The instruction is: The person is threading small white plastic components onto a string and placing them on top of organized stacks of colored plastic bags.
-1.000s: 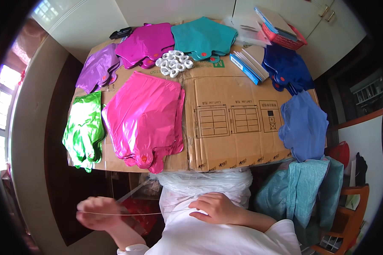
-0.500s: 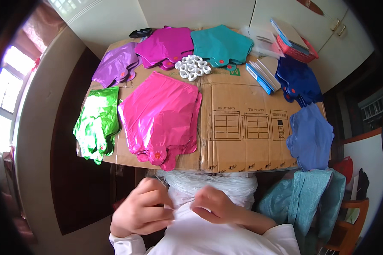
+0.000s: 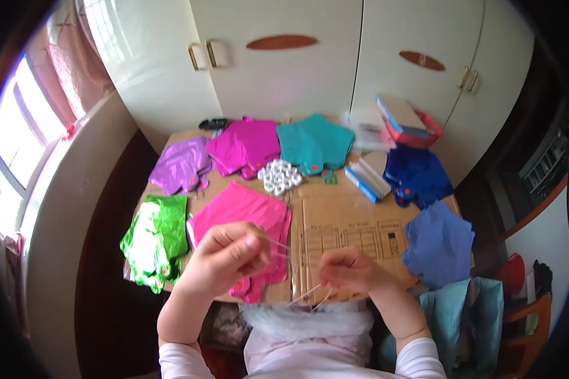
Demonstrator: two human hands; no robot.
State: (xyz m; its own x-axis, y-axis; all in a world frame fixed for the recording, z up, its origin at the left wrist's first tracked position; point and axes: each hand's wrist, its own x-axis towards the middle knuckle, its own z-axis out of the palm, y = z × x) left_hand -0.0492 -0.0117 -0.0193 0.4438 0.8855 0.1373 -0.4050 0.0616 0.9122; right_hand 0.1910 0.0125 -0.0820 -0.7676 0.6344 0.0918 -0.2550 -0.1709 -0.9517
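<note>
Left hand [image 3: 231,254]: fingers pinched on white string [image 3: 305,294], hiding part of pink foil stack [image 3: 241,207]. String runs between hands, faint mid-span. Right hand [image 3: 349,270]: fingers curled, blurred; cannot tell whether they grip string.

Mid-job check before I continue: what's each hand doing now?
Left hand: closed, holding thin white string.
Right hand: curled closed, apparently holding string too.

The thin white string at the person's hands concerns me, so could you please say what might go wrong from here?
The thin white string could tangle, as its strands run below the right hand toward the pale, stringy bundle. The left hand overlaps the glossy pink foil stack in view, so it might nudge it.
</note>
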